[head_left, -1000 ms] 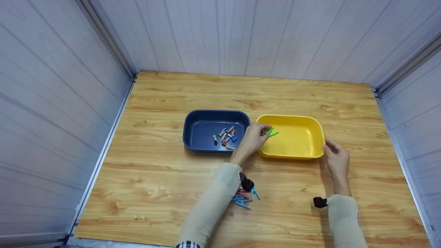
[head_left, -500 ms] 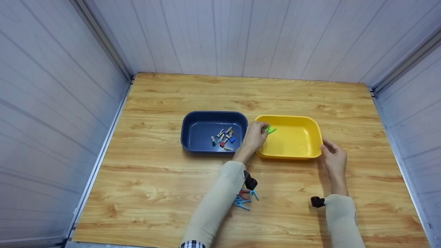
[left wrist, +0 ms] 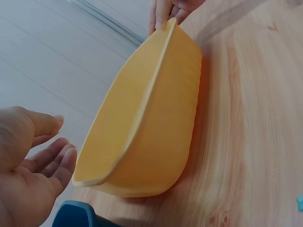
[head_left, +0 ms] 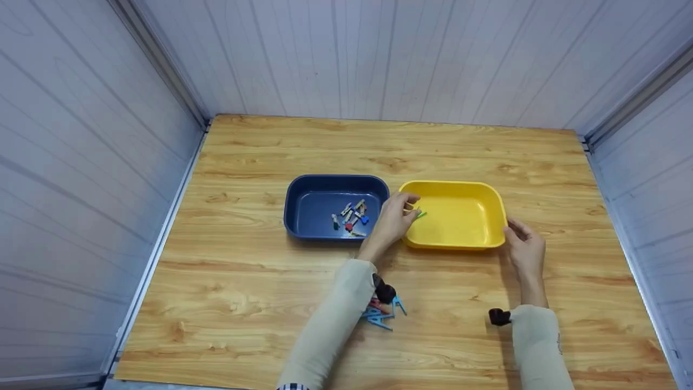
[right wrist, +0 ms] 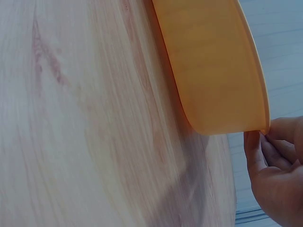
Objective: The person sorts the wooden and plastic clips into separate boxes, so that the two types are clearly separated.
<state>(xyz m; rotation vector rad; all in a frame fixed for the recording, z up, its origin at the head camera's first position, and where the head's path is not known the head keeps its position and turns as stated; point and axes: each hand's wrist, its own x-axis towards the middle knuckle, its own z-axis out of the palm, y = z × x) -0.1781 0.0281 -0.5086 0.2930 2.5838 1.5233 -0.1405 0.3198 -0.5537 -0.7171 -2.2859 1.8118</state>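
Wooden table [head_left: 260,309] is carrying both containers; the yellow bin [head_left: 460,222] is serving as reference for all positions, seen from the person's side. It is standing mouth-up. Inside it, one green clip is showing at the left end; the rest of its floor is showing as plain yellow.

Blue bin [head_left: 314,208], similar in shape, is standing just left of the yellow bin. It is holding a loose cluster of small wooden pegs [head_left: 348,216], with red and blue pieces among them, gathered toward the side nearer the yellow bin.

Left forearm, in a pale sleeve [head_left: 330,319], is reaching past the near side of the yellow bin. Left hand [head_left: 394,216] is hanging at the yellow bin's left end, thumb and fingers spread apart, holding nothing; contact with the rim cannot be told.

Right hand [head_left: 526,252] is pinching the yellow bin's right-hand rim between thumb and fingers.

Blue and red clips [head_left: 373,312] are lying in a pile nearer the person than the yellow bin, partly hidden by the left forearm.

Green clip [head_left: 422,214] is sitting just beside the left fingertips, partly hidden; whether it is touching the yellow bin's floor cannot be told.
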